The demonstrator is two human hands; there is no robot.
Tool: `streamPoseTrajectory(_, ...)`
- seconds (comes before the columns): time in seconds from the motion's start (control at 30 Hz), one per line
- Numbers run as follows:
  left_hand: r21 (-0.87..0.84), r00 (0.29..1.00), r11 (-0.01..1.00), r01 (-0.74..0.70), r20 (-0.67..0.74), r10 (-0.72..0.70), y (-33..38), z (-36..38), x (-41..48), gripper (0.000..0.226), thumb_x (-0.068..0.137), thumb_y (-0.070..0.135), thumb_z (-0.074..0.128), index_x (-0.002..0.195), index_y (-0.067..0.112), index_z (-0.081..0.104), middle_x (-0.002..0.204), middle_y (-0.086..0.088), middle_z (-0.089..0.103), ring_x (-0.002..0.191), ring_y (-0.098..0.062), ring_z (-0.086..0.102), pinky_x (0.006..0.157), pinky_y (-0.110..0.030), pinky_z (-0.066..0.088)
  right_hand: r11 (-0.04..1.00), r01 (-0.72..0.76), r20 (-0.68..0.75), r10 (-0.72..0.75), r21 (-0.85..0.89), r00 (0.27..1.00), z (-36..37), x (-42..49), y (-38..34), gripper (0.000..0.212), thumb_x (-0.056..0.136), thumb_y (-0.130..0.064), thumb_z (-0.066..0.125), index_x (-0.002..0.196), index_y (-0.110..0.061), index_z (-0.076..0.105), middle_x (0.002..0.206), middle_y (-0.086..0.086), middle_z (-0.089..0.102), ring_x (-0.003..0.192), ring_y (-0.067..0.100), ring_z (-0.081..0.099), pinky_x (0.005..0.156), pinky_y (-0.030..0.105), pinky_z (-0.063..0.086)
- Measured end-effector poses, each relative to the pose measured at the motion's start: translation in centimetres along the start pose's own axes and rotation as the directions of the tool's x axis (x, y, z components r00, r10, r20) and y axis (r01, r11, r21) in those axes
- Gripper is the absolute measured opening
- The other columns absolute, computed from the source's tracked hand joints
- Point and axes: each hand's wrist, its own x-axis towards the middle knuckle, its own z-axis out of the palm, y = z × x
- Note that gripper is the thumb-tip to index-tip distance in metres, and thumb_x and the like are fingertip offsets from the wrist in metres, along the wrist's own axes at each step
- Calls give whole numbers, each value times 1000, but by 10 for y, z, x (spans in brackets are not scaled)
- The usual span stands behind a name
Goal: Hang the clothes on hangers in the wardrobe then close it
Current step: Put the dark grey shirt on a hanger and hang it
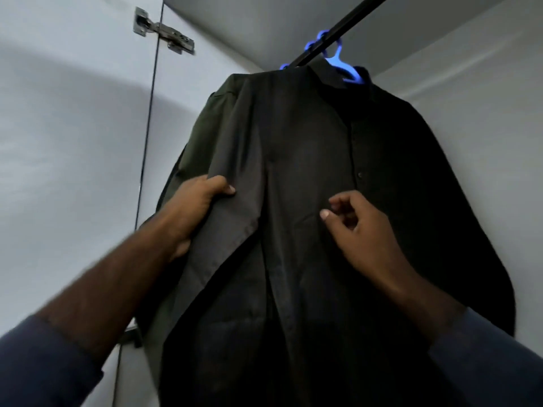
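Note:
A dark shirt (308, 160) hangs on a blue hanger (342, 61) from the black wardrobe rail (346, 27). Another dark garment (440, 186) hangs right behind it to the right. My left hand (197, 207) grips the shirt's left front panel, with the thumb on the cloth's front. My right hand (361, 227) is in front of the shirt near its button line, fingers loosely curled with thumb and forefinger close together; nothing shows between them. A button (360, 174) sits just above that hand.
The white wardrobe door (67, 142) stands open at the left, with a metal hinge (163, 32) near its top. The wardrobe's white inner wall (484, 83) is at the right and its ceiling above the rail.

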Motion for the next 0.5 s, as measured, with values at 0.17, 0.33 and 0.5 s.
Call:
streamPoseTrajectory(0.17,-510,984,854,101,178,-10,-9,-4,-24,42,84,35,55,107,4,73,105,-14,72,95,-25,69,91,-32,55,990,143,151,-142,-2,978,25,-14,-29,21,93,-34,66,107,-18,67,100,-4,68,91,7,64,82,23,50)
streamPoseTrajectory(0.33,-480,976,860,175,201,-86,-19,11,-38,36,82,17,47,65,3,75,68,-9,72,60,-18,68,60,-22,57,987,-125,398,75,100,914,31,-28,-37,31,96,-53,52,90,-26,67,91,-15,69,90,1,62,86,29,49)
streamPoseTrajectory(0.5,-224,970,956,189,192,-147,-23,26,-61,45,74,23,70,110,-3,63,90,-11,73,77,-19,67,78,-35,53,922,-276,315,185,274,931,9,-19,-60,70,85,-73,44,91,-6,65,96,14,71,89,12,61,92,39,50)
